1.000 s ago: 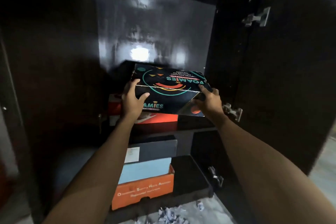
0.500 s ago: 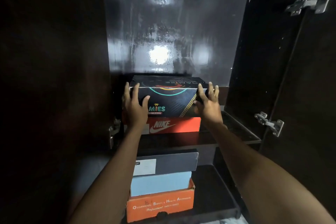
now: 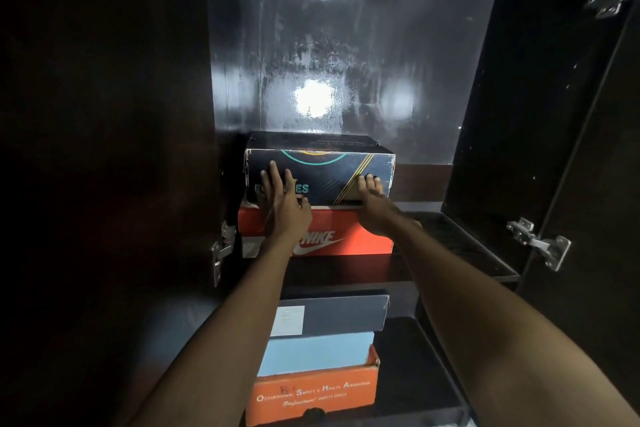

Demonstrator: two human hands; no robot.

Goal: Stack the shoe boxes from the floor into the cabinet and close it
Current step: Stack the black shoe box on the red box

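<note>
Both hands flat on near face of dark box (image 3: pixel 320 173) atop Nike box (image 3: pixel 349 232): left hand (image 3: pixel 285 204) fingers straight, spread; right hand (image 3: pixel 372 199) fingers straight, close together.

shoe boxes (image 3: pixel 320 177): 5, perhaps | hands (image 3: pixel 285 204): 2 | hinges (image 3: pixel 538 243): 3

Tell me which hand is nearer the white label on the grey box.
Left. The left hand is above the white label, slightly left; the right hand is farther right, above the grey box.
</note>
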